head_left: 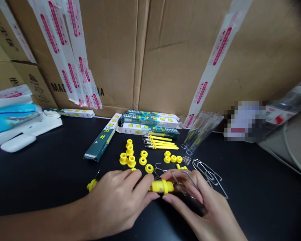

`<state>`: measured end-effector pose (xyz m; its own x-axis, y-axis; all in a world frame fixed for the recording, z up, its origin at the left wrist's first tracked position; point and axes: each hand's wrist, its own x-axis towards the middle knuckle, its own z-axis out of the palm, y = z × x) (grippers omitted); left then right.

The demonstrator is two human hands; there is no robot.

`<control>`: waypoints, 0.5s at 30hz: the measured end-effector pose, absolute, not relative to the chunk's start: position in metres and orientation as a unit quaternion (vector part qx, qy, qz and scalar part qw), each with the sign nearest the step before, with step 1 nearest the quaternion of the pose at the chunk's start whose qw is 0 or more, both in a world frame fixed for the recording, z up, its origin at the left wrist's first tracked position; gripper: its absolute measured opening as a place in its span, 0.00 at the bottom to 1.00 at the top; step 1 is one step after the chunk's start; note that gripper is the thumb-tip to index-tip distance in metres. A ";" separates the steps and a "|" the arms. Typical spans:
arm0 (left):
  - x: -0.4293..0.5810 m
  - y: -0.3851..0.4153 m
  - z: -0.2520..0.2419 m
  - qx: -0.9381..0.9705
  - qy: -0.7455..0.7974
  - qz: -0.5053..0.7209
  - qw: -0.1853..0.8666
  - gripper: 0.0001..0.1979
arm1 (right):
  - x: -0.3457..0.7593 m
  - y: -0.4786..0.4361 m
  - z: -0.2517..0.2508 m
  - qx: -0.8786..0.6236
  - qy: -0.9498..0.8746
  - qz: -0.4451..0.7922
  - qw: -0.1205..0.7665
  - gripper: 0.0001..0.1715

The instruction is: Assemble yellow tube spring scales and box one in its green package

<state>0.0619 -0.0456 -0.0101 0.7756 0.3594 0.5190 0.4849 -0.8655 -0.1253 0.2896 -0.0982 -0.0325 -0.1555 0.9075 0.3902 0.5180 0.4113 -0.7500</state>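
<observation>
My left hand and my right hand meet low in the middle of the black table top. Between their fingers is a yellow plastic spool-shaped part. A bent wire piece runs from it into my right fingers. Just left of my left hand lies a small yellow part with a thin metal pin. Above my hands are several yellow plastic sleeves, several yellow rings, and several yellow-tipped metal rods. Wire clips lie beside my right hand.
Dark green product boxes stand behind the parts, with another lying at an angle. Small springs and a clear plastic bag lie to the right. White gloves and a white pad are at left. Taped cardboard cartons wall off the table's back.
</observation>
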 end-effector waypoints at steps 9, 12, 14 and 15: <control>0.063 -0.047 -0.008 -0.932 -0.224 -0.254 0.126 0.17 | 0.286 -0.097 -0.032 -0.472 -0.690 0.301 0.459 0.11; 0.063 -0.046 -0.008 -0.933 -0.222 -0.252 0.126 0.17 | 0.286 -0.096 -0.031 -0.475 -0.687 0.306 0.458 0.09; 0.063 -0.045 -0.008 -0.934 -0.221 -0.250 0.129 0.17 | 0.286 -0.096 -0.031 -0.478 -0.687 0.303 0.455 0.09; 0.063 -0.045 -0.009 -0.934 -0.221 -0.250 0.132 0.17 | 0.286 -0.096 -0.030 -0.480 -0.687 0.303 0.454 0.09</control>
<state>0.0628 -0.0448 -0.0088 0.7779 0.3467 0.5241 0.4781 -0.8678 -0.1355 0.2863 -0.0962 -0.0303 -0.1273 0.9340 0.3339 0.3840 0.3568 -0.8516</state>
